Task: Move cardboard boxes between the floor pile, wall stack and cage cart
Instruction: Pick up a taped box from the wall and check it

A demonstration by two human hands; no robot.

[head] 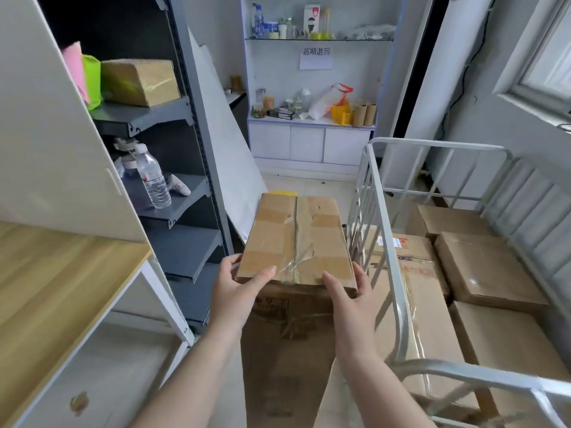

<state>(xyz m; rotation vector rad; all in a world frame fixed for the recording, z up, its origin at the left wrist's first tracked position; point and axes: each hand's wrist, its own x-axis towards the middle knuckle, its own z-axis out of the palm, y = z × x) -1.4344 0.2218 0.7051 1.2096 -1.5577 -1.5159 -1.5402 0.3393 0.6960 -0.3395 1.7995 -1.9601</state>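
Observation:
I hold a flat taped cardboard box (296, 237) in front of me with both hands. My left hand (239, 290) grips its near left corner, thumb on top. My right hand (347, 293) grips its near right corner. Under it stands a large brown box (284, 350) on the floor. To the right is the white metal cage cart (381, 211), holding several cardboard boxes (488, 270). Another taped box (140, 81) sits on the upper grey shelf at left.
A grey metal shelf unit (185, 211) with a water bottle (153, 176) stands left. A wooden-topped desk (52, 288) is at near left. A white board (225, 143) leans on the shelves. A white cabinet (312, 140) with clutter stands at the back.

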